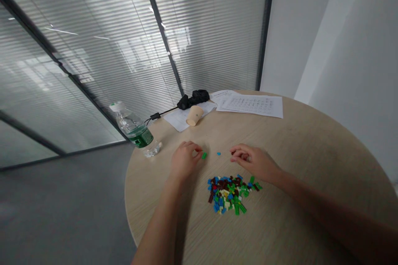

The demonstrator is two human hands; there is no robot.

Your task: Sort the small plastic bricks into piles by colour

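My left hand (185, 158) is at the left, its thumb and forefinger closed on a small green brick (204, 155) at the fingertips. Opposite it, my right hand (250, 159) has its fingers curled together; a small dark piece (231, 154) shows at their tips. On the table between the two hands lies a tiny blue piece (219, 153). A pile of small bricks (228, 192), in blue, dark brown, green, pale yellow and other colours, is spread below both hands.
A water bottle (137, 131) stands at the left edge of the round wooden table (298, 140). Farther back are a paper cup (194, 115), a black bundled item (199, 97) with a cord, and printed sheets (253, 104).
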